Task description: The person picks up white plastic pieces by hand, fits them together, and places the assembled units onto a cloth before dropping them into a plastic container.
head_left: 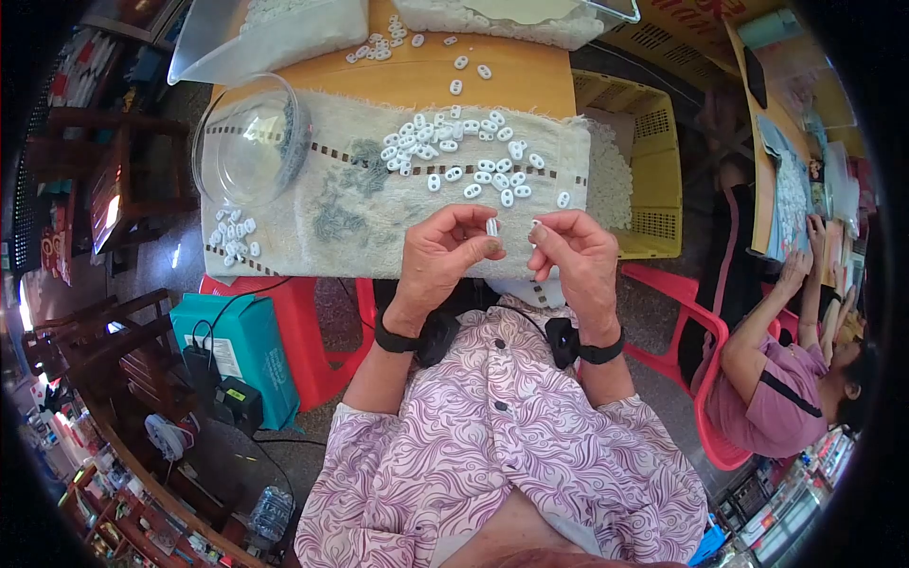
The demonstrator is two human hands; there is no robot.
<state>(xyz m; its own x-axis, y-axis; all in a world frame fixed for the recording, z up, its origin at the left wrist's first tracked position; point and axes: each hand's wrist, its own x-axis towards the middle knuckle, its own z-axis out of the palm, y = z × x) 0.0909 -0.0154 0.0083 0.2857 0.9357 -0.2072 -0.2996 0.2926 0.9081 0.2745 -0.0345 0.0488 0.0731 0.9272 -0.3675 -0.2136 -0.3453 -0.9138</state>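
My left hand [437, 254] is closed, thumb and fingers pinching a small white plastic piece [492, 227] held on edge above the cloth's near side. A short gap to its right, my right hand [584, 263] is also closed, its fingertips pinched on a tiny white part [535, 224] mostly hidden by them. Just beyond both hands lies a loose spread of white oval two-hole plastic pieces [448, 146] on a beige cloth [275, 213]. A smaller heap of the same pieces [232, 235] sits at the cloth's left corner.
A clear round bowl [210, 156] stands at left, near grey patches [338, 220] of fine bits. Clear tubs [322, 47] of white parts line the far edge. A yellow crate [666, 170] with white parts is at right; beyond it a person [781, 398] sits at another table.
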